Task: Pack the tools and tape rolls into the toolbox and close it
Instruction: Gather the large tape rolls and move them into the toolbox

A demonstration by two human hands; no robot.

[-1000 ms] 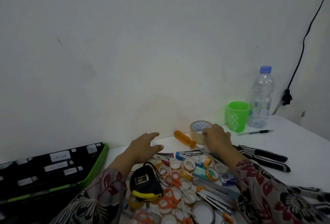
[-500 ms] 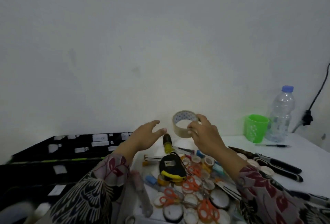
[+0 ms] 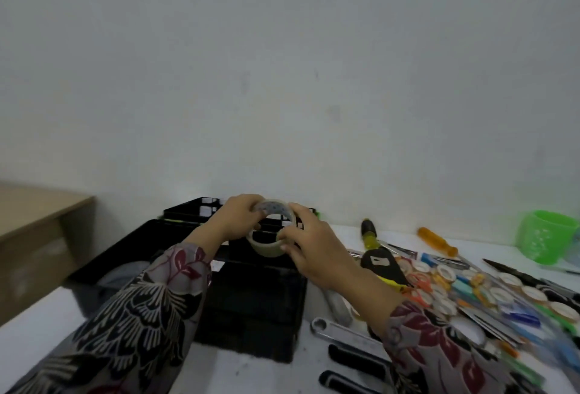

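Both hands, left hand point(image 3: 233, 222) and right hand point(image 3: 309, 244), grip a beige tape roll point(image 3: 266, 244) with curled fingers above the open black toolbox point(image 3: 251, 305).

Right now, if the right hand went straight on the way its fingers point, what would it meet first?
The right hand would push into the tape roll it grips, then the left hand on the roll's far side. The toolbox lid stands behind them; depth is unclear.

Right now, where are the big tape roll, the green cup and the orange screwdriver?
big tape roll point(image 3: 266, 248): head view, on the lower part of its tan outer band.
green cup point(image 3: 544, 241): head view, on its side wall.
orange screwdriver point(image 3: 437, 241): head view, on the middle of its handle.
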